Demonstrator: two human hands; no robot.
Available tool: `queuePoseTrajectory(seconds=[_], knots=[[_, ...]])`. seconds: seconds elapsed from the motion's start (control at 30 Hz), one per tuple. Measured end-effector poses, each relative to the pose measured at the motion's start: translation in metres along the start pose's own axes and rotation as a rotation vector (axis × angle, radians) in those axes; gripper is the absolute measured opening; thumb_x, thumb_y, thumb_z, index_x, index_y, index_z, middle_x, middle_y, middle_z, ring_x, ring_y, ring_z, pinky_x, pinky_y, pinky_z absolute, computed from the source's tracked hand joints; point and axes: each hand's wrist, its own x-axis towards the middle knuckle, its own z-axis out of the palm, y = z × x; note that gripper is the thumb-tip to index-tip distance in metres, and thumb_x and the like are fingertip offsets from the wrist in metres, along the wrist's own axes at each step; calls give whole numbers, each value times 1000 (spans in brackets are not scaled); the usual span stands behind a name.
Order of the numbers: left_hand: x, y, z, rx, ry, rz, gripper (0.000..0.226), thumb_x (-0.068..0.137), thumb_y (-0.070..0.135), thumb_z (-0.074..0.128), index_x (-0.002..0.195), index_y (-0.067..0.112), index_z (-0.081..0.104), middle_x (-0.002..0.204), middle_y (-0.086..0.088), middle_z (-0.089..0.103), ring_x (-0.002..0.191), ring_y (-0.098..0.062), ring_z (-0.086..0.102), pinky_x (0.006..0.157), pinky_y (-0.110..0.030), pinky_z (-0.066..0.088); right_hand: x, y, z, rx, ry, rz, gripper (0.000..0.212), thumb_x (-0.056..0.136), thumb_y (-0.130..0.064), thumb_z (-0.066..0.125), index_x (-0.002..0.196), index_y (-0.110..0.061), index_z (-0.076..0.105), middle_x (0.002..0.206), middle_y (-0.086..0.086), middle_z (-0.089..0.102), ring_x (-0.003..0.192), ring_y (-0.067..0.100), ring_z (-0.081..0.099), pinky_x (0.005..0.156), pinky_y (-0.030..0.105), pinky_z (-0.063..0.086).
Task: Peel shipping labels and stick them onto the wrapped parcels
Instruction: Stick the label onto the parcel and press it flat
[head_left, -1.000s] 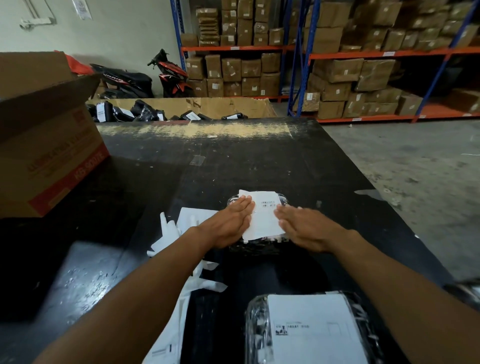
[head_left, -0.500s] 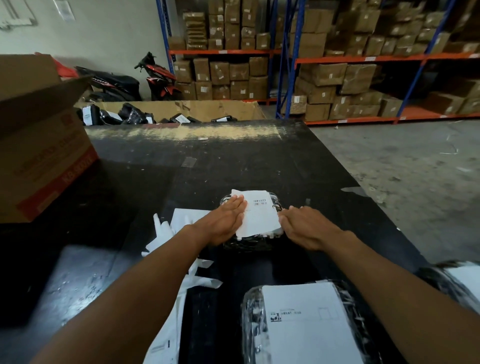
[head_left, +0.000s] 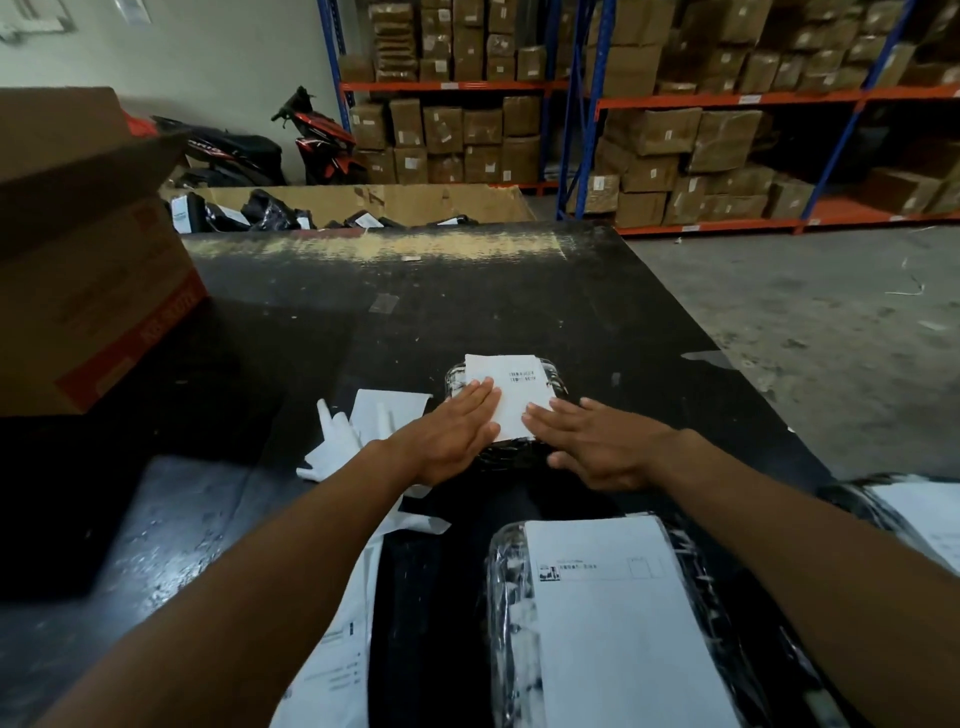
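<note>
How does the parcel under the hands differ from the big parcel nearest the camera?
The far parcel looks smaller than the near parcel. The left hand and right hand press flat on the far parcel's label; the near parcel's label lies untouched. Both are film-wrapped, black, with a white label on top.

Black table (head_left: 493, 301); cardboard box (head_left: 88, 291) L; small parcel (head_left: 453, 382) ctr, larger parcel (head_left: 506, 597) nearer; paper scraps (head_left: 384, 421) beside.
</note>
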Motion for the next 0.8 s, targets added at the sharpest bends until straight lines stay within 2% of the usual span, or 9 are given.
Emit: queuePoseTrajectory(seconds=[0.1, 0.2, 0.4, 0.5, 0.57, 0.63, 0.7, 0.73, 0.8], knots=[[-1, 1, 2, -10, 21, 0, 59, 107, 35, 21, 156, 9, 3, 164, -7, -5, 151, -17, -7, 121, -29, -2, -14, 15, -3, -53, -31, 38, 57, 106, -36, 22, 157, -20, 2, 165, -1, 1, 152, 17, 2, 122, 37, 4], [2, 1, 6, -11, 40, -16, 59, 107, 34, 22, 156, 8, 5, 164, -9, -3, 151, -19, -6, 122, -31, -1, -11, 5, -14, -84, 50, 16, 53, 106, -33, 24, 156, -16, 16, 164, 2, 14, 151, 20, 10, 123, 36, 7], [2, 1, 4, 1, 26, -28, 59, 107, 35, 22, 156, 9, 5, 164, -8, -2, 151, -19, -5, 122, -29, -2, -8, -2, 1, -14, 19, -42, 56, 107, -35, 23, 157, -23, 3, 165, -4, 0, 152, 17, 1, 121, 34, 0], [3, 0, 7, -6, 36, -36, 59, 106, 36, 22, 156, 9, 6, 165, -8, -1, 151, -19, -4, 123, -34, 2, -19, 6, -8, -71, -1, -12, 51, 106, -33, 26, 156, -21, 20, 164, -2, 16, 152, 18, 8, 121, 34, 3], [5, 1, 10, 2, 45, -49, 59, 106, 36, 22, 156, 9, 7, 165, -9, -1, 152, -19, -4, 124, -36, 4, -14, -1, -14, -90, 88, -23, 49, 106, -31, 27, 152, -17, 33, 160, 2, 28, 150, 20, 17, 121, 34, 6], [5, 2, 10, 2, 44, -54, 59, 106, 36, 23, 156, 9, 6, 165, -9, -1, 152, -19, -4, 124, -36, 4, -7, -15, -14, -54, 142, -47, 51, 106, -31, 27, 155, -14, 25, 162, 4, 22, 150, 21, 15, 122, 34, 7], [4, 3, 7, -2, 32, -55, 59, 106, 36, 23, 156, 10, 6, 165, -8, -2, 151, -19, -5, 123, -33, 2, -6, -18, -6, 27, 87, -43, 54, 106, -31, 28, 157, -16, 16, 164, 2, 12, 151, 19, 12, 122, 35, 8], [3, 2, 6, 0, 31, -50, 59, 106, 36, 23, 156, 10, 5, 165, -8, -2, 151, -19, -5, 123, -32, 1, -9, -14, -2, 63, 57, -15, 53, 106, -32, 29, 156, -18, 20, 164, 0, 14, 150, 19, 16, 122, 36, 13], [3, 2, 7, -2, 49, -37, 59, 107, 35, 23, 156, 9, 6, 165, -9, -2, 151, -19, -5, 122, -29, -1, -18, 1, -1, 59, 60, 80, 45, 100, -38, 30, 137, -24, 51, 154, 3, 40, 136, 25, 45, 113, 42, 36]])
